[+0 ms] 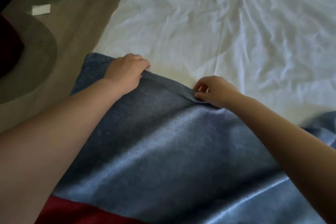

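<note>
A blue towel lies spread over the near part of a bed covered with a wrinkled white sheet. My left hand grips the towel's far edge near its left corner, fingers curled over the hem. My right hand pinches the same far edge further right, between thumb and fingertips, lifting a small fold. Both forearms reach out over the towel.
The bed's left edge runs diagonally; beyond it is a beige floor with a small white paper. A dark red object sits at the far left, and red cloth shows at the bottom.
</note>
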{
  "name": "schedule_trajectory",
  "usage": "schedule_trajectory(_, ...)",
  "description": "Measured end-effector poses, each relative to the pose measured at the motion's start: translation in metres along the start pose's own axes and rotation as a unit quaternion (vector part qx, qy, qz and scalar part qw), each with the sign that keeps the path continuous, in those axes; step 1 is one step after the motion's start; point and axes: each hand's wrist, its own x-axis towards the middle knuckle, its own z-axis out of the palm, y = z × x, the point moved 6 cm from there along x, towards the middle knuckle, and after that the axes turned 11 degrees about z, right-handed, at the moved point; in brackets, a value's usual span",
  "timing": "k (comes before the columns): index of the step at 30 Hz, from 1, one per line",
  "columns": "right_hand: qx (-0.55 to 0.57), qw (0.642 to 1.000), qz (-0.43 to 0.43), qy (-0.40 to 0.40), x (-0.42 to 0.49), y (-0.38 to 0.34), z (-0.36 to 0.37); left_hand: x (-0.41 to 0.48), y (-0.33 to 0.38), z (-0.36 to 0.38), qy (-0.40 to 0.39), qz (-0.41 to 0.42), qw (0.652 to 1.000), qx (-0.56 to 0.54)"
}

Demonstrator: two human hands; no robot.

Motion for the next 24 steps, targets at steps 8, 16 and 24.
schedule_trajectory(8,-0.029,0.999,0.014,0.038,0.031,-0.038,-0.022,0.013,-0.045,-0.009,-0.066,0.021,0.996,0.053)
schedule_trajectory(16,0.05,0.998,0.034,0.017,0.054,-0.067,-0.018,-0.003,-0.094,-0.014,-0.056,-0.042,0.997,-0.021)
schedule_trajectory(24,0.045,0.999,0.024,0.005,0.054,-0.054,-0.03,0.016,-0.073,-0.019,-0.044,-0.036,0.99,-0.127)
